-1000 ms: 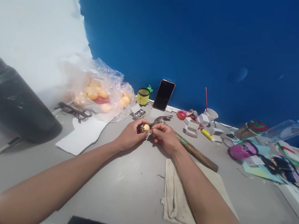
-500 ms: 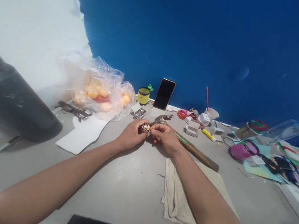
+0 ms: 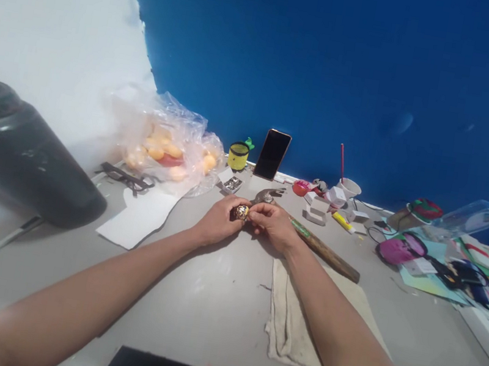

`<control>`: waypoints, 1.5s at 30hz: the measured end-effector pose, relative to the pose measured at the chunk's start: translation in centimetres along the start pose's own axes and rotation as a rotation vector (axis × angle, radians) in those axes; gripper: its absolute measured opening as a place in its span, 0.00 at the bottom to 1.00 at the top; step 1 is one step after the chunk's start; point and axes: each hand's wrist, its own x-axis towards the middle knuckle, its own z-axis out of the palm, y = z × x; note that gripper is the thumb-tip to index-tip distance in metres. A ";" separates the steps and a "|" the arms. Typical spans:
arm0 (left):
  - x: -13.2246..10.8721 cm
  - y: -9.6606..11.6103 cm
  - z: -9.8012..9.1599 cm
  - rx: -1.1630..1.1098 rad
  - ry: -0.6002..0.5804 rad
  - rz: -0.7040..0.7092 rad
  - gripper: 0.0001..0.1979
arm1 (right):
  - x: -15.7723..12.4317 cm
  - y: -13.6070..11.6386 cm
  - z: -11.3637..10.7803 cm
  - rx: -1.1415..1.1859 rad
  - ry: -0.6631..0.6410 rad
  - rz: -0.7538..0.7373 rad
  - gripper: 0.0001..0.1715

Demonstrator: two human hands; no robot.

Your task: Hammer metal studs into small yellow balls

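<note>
A small yellow ball (image 3: 241,212), studded with shiny metal pieces, sits in my left hand (image 3: 220,221), whose fingers and thumb curl round it. At the ball's right side, the thumb and finger of my right hand (image 3: 271,224) are pinched together. What they hold, if anything, is too small to make out. Just behind my right hand lies a claw hammer (image 3: 328,253), its wooden handle running to the right. A small open box (image 3: 232,185) with shiny metal bits stands beyond my left hand.
Under my right forearm lies a folded cloth (image 3: 290,320). A dark bottle (image 3: 38,163), glasses (image 3: 127,177), white paper (image 3: 134,218) and a plastic bag of yellow balls (image 3: 169,146) are left. A phone (image 3: 272,153) leans on the wall; a yellow tube (image 3: 343,222) and cup (image 3: 349,188) stand right.
The view has shifted slightly, so things appear a little further right. Both hands keep nearly the same pose round the ball, which looks slightly turned.
</note>
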 end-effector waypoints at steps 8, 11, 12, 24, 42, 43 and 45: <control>0.1 -0.1 0.0 -0.012 -0.009 0.002 0.16 | 0.2 0.2 -0.3 -0.003 0.012 0.021 0.21; 0.0 -0.1 0.0 -0.008 -0.012 -0.005 0.16 | 0.2 0.2 -0.4 -0.007 0.002 0.027 0.21; 0.0 -0.1 0.0 -0.008 -0.010 -0.009 0.17 | 0.2 0.2 -0.4 -0.007 -0.001 0.030 0.22; 0.1 -0.2 0.1 -0.020 -0.018 -0.008 0.17 | 0.1 0.2 -0.2 -0.012 -0.011 0.018 0.22; 0.1 0.1 -0.2 -0.008 -0.040 -0.030 0.16 | -0.2 -0.2 0.5 -0.100 0.025 0.005 0.20; 0.1 0.0 -0.2 -0.005 -0.040 -0.032 0.16 | -0.2 -0.2 0.5 -0.107 0.027 -0.001 0.19; 0.1 0.0 -0.1 0.004 -0.024 -0.034 0.15 | -0.2 -0.1 0.7 -0.121 0.031 -0.016 0.19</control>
